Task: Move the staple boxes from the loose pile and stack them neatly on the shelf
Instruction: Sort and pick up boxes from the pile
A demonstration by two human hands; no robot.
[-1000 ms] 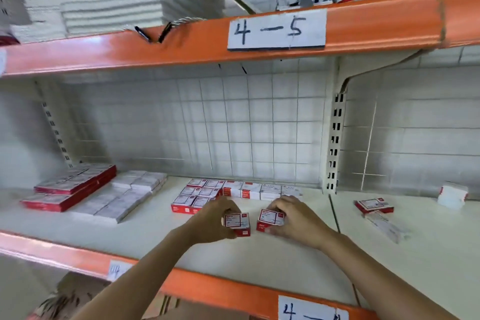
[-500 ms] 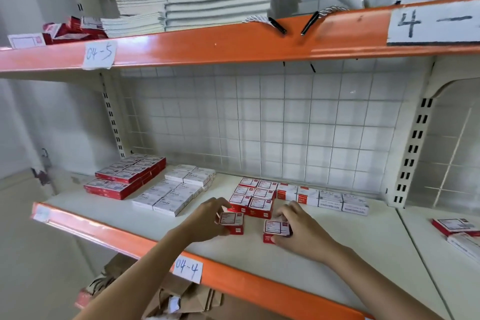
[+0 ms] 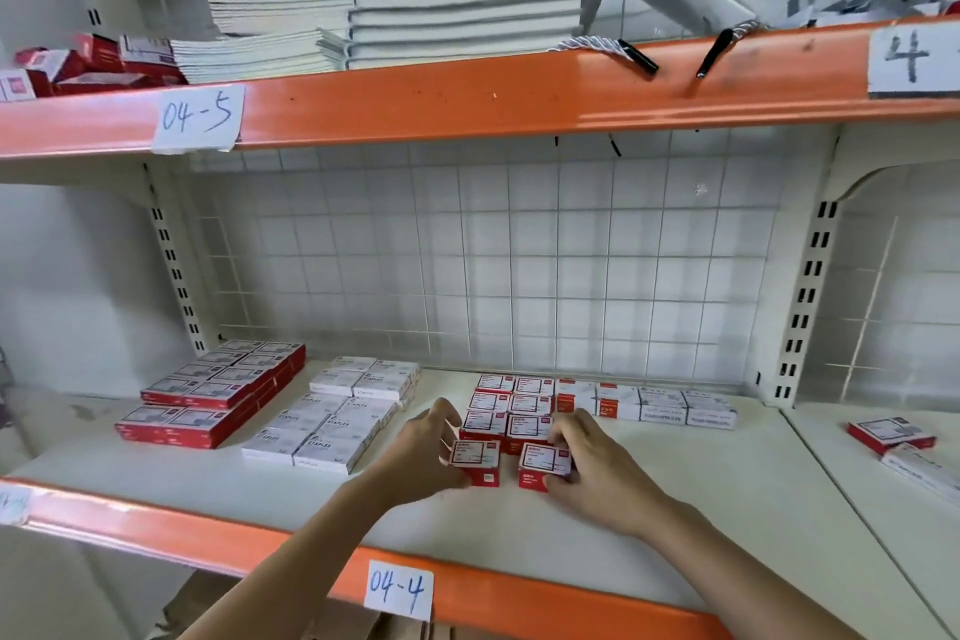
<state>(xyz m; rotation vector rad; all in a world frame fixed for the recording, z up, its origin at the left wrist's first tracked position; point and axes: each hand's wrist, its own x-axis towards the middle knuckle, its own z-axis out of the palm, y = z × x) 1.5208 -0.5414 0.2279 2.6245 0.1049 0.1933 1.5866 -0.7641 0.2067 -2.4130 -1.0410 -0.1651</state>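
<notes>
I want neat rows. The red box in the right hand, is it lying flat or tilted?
Tilted. The box in the right hand is twisted against the straight rows behind it, and one side looks raised.

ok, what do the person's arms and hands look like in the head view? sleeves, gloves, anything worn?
Both arms are bare as far as the frame shows: no sleeves in view. The left hand and right hand wear no gloves. No watch, bracelet or ring shows on the visible sides of either wrist or the fingers. No markings, tape or cables on them. Above the forearms, both arms are cut off by the frame.
</notes>
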